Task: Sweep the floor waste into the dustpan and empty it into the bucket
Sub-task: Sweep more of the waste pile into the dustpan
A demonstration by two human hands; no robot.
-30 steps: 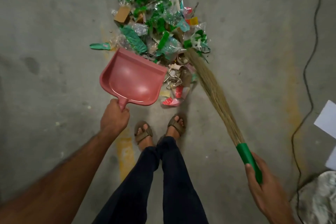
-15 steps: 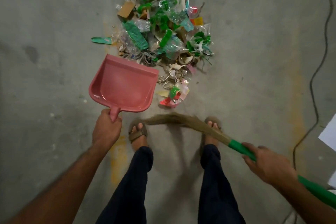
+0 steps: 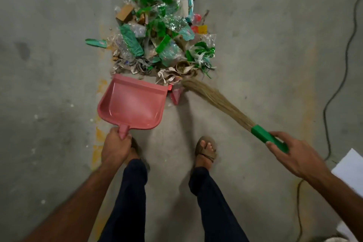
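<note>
Grey concrete floor [image 3: 255,25] under waste pile [image 3: 163,33], black cable [image 3: 337,76], white paper [image 3: 351,167].

Single head-worn wide-angle view, looking steeply down and forward from standing height over legs [image 3: 127,192] and floor [image 3: 49,65], waste [image 3: 161,35] at top centre.

Pink plastic dustpan [image 3: 132,104], empty, mouth set against the near edge of the waste pile [image 3: 161,33], short handle toward the feet. Heap of green and clear wrappers, cardboard scraps and crumpled paper on the concrete floor, one green strip lying apart at its left. Grass broom [image 3: 218,98] with green handle, slanted, bristle tips touching the pile's near right edge beside the dustpan's right corner.
</note>
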